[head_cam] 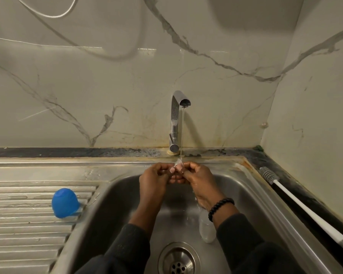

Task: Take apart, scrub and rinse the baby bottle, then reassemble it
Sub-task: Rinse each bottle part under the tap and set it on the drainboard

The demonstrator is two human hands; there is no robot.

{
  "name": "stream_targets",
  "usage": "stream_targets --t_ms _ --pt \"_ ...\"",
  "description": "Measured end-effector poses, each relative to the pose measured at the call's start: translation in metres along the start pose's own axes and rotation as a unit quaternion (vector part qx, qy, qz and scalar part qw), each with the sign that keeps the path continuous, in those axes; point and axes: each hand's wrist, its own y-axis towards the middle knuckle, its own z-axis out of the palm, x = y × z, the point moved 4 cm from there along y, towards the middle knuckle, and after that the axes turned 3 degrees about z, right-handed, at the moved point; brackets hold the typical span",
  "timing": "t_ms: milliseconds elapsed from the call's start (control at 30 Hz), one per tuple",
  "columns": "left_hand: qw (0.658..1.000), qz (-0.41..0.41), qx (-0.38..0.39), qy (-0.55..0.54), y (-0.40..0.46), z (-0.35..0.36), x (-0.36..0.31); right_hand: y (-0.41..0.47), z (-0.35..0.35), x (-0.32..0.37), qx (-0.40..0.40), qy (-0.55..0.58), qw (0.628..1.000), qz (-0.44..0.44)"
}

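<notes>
Both hands meet over the back edge of the sink [251,196], under the thin stream from the tap [175,119]. The left hand [153,181] and right hand [199,180] each hold a narrow grip on the clear teat [178,163]. The bottle [206,227] lies in the basin near the drain [179,259]. A blue cap [64,202] sits on the ribbed surface [24,234] to the left, and a brush [297,202] lies along the right rim.

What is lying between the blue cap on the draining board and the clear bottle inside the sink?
In the head view, only the left hand and its dark sleeve cross that stretch between the blue cap and the clear bottle; otherwise bare steel sink.
</notes>
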Motion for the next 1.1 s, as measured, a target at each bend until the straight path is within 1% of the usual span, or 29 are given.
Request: stream_targets --t_ms 100,167,233,300,400,467,600,800,900,1033,1100 --pt "1.000 0.001 0.012 -0.014 -0.001 0.006 -0.006 0.000 -0.002 -0.005 -0.054 0.055 0.997 0.022" --pt "0.999 0.013 0.028 -0.016 -0.002 0.011 -0.009 0.001 -0.004 -0.007 -0.052 0.123 0.989 0.060" --pt "0.999 0.030 0.042 0.005 -0.003 0.013 -0.010 -0.001 -0.004 -0.011 -0.053 0.174 0.977 0.115" --pt "0.997 0.048 0.045 0.041 -0.003 0.015 -0.008 -0.005 -0.003 -0.016 -0.072 0.178 0.967 0.168" --pt "0.996 0.050 0.027 0.074 -0.001 0.016 -0.003 -0.007 -0.001 -0.018 -0.087 0.142 0.967 0.191" --pt "0.994 0.050 0.014 0.098 -0.001 0.015 0.000 -0.007 -0.001 -0.016 -0.086 0.111 0.971 0.193" --pt "0.991 0.055 0.020 0.119 0.000 0.013 0.004 -0.004 -0.003 -0.018 -0.095 0.056 0.975 0.191" --pt "0.981 0.077 0.024 0.179 0.001 0.015 0.003 -0.002 -0.004 -0.024 -0.101 0.017 0.979 0.175" --pt "0.973 0.089 0.027 0.211 0.001 0.014 0.003 0.000 -0.003 -0.024 -0.101 -0.013 0.984 0.149" --pt "0.974 0.098 -0.031 0.203 0.002 0.007 0.000 0.004 0.000 -0.018 -0.087 -0.075 0.989 0.091" --pt "0.973 0.111 -0.048 0.198 0.002 0.007 -0.005 0.006 0.002 -0.015 -0.082 -0.060 0.992 0.073"
